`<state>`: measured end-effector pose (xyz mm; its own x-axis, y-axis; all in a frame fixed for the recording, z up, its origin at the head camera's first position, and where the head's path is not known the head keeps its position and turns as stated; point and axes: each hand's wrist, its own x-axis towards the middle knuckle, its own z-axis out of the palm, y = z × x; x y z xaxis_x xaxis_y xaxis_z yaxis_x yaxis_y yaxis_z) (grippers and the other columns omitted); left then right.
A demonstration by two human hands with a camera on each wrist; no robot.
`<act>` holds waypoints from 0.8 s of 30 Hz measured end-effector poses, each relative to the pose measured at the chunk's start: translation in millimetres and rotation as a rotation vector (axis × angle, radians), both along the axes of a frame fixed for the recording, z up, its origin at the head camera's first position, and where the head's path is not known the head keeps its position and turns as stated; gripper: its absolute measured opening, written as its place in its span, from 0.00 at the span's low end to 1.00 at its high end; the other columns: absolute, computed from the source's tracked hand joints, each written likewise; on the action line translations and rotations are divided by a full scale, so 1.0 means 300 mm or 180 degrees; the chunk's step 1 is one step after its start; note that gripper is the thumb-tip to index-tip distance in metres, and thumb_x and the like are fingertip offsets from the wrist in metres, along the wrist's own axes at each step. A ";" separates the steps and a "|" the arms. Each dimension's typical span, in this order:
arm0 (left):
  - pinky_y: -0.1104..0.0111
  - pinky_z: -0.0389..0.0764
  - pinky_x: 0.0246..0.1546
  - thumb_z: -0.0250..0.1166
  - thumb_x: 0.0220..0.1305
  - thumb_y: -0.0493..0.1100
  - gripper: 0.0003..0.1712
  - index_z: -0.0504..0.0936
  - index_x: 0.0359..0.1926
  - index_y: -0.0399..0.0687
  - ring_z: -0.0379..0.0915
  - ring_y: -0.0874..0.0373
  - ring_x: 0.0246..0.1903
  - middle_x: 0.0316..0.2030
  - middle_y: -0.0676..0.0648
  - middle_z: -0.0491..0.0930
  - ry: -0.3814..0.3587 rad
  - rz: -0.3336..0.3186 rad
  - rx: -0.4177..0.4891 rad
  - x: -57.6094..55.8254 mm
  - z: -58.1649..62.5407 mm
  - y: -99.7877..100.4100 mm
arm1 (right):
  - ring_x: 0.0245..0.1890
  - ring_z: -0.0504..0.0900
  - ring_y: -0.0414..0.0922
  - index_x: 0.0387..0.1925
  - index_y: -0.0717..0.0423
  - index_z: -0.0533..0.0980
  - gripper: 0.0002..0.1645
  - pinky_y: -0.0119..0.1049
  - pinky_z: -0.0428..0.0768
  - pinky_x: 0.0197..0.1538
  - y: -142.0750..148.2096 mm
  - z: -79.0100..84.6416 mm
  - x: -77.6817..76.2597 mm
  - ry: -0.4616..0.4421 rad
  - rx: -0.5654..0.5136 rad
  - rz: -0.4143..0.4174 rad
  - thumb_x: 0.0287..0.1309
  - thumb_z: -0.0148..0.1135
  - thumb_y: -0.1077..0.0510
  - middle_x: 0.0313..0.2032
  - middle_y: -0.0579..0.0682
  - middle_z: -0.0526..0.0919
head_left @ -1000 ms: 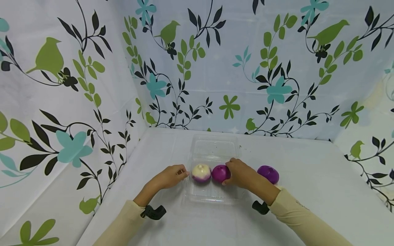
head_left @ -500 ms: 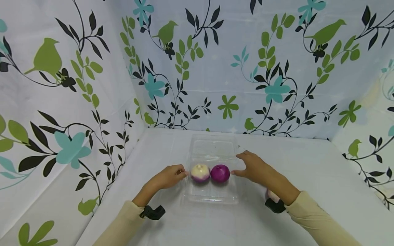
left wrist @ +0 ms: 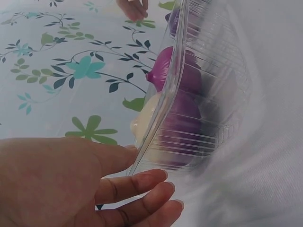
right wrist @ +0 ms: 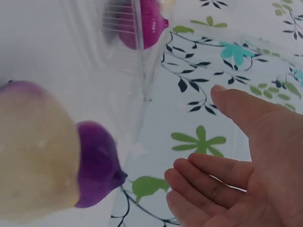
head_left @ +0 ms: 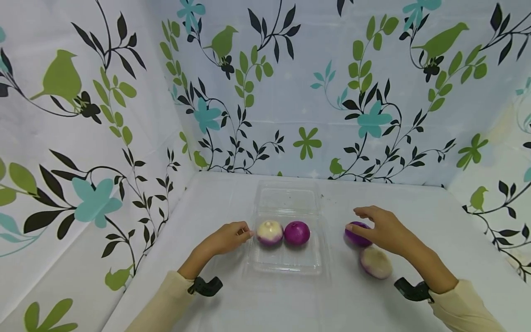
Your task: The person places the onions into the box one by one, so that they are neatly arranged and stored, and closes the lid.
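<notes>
Item 1: dark purple onion (right wrist: pixel 98 165), on the surface (head_left: pixel 298 304) right of centre, well in from the right edge. It sits partly behind your thumb in the head view. In your right wrist view its pointed tip stands up off the surface, leaning slightly; the axis through the tip looks nearly upright.

Item 2: pale onion (head_left: pixel 375 263), just beside it, towards the near edge. Long axis runs aslant, from the far left to the near right; a purple patch shows at its left.

Item 3: clear container (head_left: pixel 286 269), mid-surface, its length running near to far, its lid half (head_left: pixel 288 198) laid back towards the far edge. Contents, side by side: a white-topped onion (head_left: pixel 270 233) at left and a magenta onion (head_left: pixel 297 233) at right, tips upward.

Item 4: your right hand (head_left: pixel 386 230), above item 1, thumb and fingers spread wide, holding nothing.

Item 5: your left hand (head_left: pixel 229 237), at the container's left edge, thumb and forefinger narrow, apparently pinching the rim.

Step in hand, as judged: a reach for item 1. The next move calls for you to lower the right hand and close around its sides, clear of item 2.
</notes>
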<state>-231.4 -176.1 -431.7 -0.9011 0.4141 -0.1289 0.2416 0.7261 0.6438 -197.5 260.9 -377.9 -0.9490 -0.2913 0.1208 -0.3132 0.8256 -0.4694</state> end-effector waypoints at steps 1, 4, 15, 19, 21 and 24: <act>0.62 0.77 0.39 0.59 0.81 0.51 0.14 0.82 0.43 0.46 0.75 0.57 0.37 0.38 0.50 0.82 -0.0008 0.0008 -0.0005 -0.001 0.000 -0.001 | 0.61 0.81 0.67 0.65 0.66 0.77 0.40 0.63 0.81 0.59 0.014 -0.005 0.009 0.0004 -0.0034 0.0000 0.67 0.70 0.39 0.60 0.65 0.83; 0.62 0.77 0.39 0.59 0.81 0.51 0.14 0.82 0.43 0.46 0.75 0.57 0.37 0.38 0.50 0.82 -0.0012 0.0024 -0.0007 -0.001 0.003 -0.002 | 0.62 0.80 0.68 0.66 0.66 0.76 0.41 0.63 0.80 0.60 0.055 -0.028 0.034 -0.0016 -0.0133 -0.0019 0.67 0.70 0.38 0.61 0.65 0.82; 0.62 0.78 0.40 0.59 0.81 0.51 0.14 0.82 0.43 0.46 0.75 0.58 0.37 0.38 0.50 0.82 0.0020 -0.0024 0.0028 -0.002 -0.004 0.001 | 0.64 0.78 0.67 0.69 0.62 0.73 0.41 0.55 0.79 0.62 0.205 -0.112 0.107 -0.0207 -0.0335 -0.0242 0.69 0.69 0.38 0.64 0.64 0.80; 0.62 0.78 0.40 0.58 0.81 0.52 0.15 0.82 0.44 0.46 0.75 0.58 0.37 0.38 0.51 0.82 0.0020 -0.0028 0.0019 -0.001 -0.005 0.001 | 0.65 0.77 0.68 0.70 0.63 0.72 0.42 0.46 0.82 0.60 0.245 -0.148 0.135 -0.0374 -0.0379 -0.0291 0.68 0.70 0.38 0.65 0.64 0.80; 0.62 0.78 0.40 0.58 0.81 0.52 0.15 0.82 0.44 0.46 0.75 0.58 0.37 0.38 0.51 0.82 0.0022 -0.0025 0.0013 0.002 -0.001 0.002 | 0.66 0.77 0.67 0.70 0.63 0.72 0.43 0.36 0.83 0.58 0.262 -0.169 0.144 -0.0432 -0.0419 -0.0265 0.67 0.71 0.39 0.65 0.63 0.80; 0.61 0.78 0.40 0.59 0.81 0.51 0.14 0.82 0.44 0.46 0.75 0.58 0.37 0.38 0.50 0.82 0.0036 -0.0016 0.0018 0.005 0.004 0.000 | 0.65 0.79 0.61 0.70 0.62 0.72 0.42 0.25 0.80 0.56 0.280 -0.199 0.152 -0.0431 -0.0463 -0.0198 0.66 0.72 0.41 0.65 0.62 0.80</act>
<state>-229.9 -176.0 -430.4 -0.9003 0.4194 -0.1163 0.2527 0.7213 0.6449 -151.9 344.8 -437.5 -0.9750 -0.2205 0.0275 -0.1898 0.7619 -0.6193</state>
